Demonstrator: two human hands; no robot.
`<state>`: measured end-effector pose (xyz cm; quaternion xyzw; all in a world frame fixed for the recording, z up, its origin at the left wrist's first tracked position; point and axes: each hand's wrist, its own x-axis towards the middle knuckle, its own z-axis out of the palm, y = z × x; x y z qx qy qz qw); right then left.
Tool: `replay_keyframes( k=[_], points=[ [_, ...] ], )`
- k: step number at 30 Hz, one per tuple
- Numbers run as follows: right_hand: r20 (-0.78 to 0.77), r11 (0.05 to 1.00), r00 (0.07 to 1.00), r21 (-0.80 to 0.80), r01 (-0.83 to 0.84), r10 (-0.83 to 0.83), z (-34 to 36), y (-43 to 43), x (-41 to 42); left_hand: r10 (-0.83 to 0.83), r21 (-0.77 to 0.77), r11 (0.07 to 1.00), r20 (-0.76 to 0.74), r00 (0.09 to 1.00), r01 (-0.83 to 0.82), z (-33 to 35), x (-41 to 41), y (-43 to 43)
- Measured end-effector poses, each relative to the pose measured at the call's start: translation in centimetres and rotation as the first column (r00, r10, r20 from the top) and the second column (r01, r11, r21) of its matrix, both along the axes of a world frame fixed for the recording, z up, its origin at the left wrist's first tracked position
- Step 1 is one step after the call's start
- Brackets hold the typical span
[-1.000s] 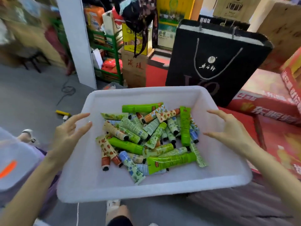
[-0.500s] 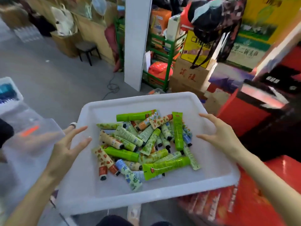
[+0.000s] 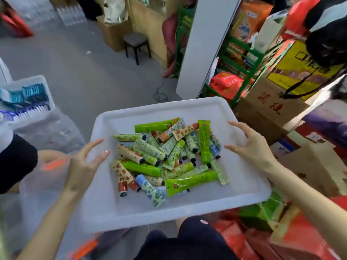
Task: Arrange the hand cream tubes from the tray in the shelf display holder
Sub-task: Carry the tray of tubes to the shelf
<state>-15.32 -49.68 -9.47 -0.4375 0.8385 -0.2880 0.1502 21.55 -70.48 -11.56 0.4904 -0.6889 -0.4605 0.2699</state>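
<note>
A grey storeroom floor lies beyond, with a clear bin of blue-and-white goods at far left. My left hand, uncurled, spreads its fingers against the left rim of the white tray. The hand cream tubes lie heaped in its middle. My right hand, fingers likewise straight and spread, touches the right rim.

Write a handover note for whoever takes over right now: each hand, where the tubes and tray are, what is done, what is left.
Left hand: open, fingers spread at the left edge of the tray.
Right hand: open, fingers spread at its right edge.
Tubes: a loose pile in the middle of the tray.
Done: nothing that shows; no tube is in a hand, and the holder is not in view.
Left: reach the holder, then arrange every tube in it.
</note>
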Motion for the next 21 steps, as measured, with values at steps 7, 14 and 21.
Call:
replay_keyframes(
  k=[7,14,21],
  points=[
    [0.011,0.996,0.996,0.043,-0.084,0.084,-2.0,-19.5,-11.4,0.125,-0.025,0.992,0.012,0.992,-0.125,-0.8,-10.2,-15.5],
    [-0.01,0.971,0.973,0.066,-0.23,0.231,-0.6,-38.7,-19.8,0.27,-0.013,0.963,-0.015,0.963,-0.27,0.6,-16.0,-28.3],
    [0.044,0.932,0.935,0.072,-0.355,0.352,-2.5,-59.2,-25.7,0.397,-0.003,0.918,-0.016,0.918,-0.397,-0.9,-21.2,-44.1]
  ],
)
